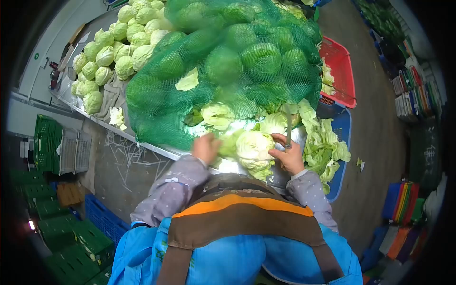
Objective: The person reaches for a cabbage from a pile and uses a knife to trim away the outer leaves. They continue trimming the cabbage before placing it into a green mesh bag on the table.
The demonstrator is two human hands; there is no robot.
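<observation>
A pale, trimmed cabbage point(255, 146) sits at the near edge of the metal table, between my two hands. My right hand point(290, 157) holds a knife point(289, 124) with its blade pointing away from me, while its thumb and fingertips touch the cabbage's right side. To the left of the cabbage, my left hand point(205, 148) is closed and slightly blurred, at the edge of a loose cabbage leaf point(230, 143). Just beyond lie another leafy cabbage piece point(217, 116) and more pale leaves point(274, 123).
Green mesh sacks of cabbages point(223, 61) cover much of the table. Trimmed cabbages point(124, 66) are piled at far left beside a grey cloth point(113, 97). On the right, outer leaves point(324, 147) hang over a blue crate point(343, 124), with a red crate point(346, 71) behind.
</observation>
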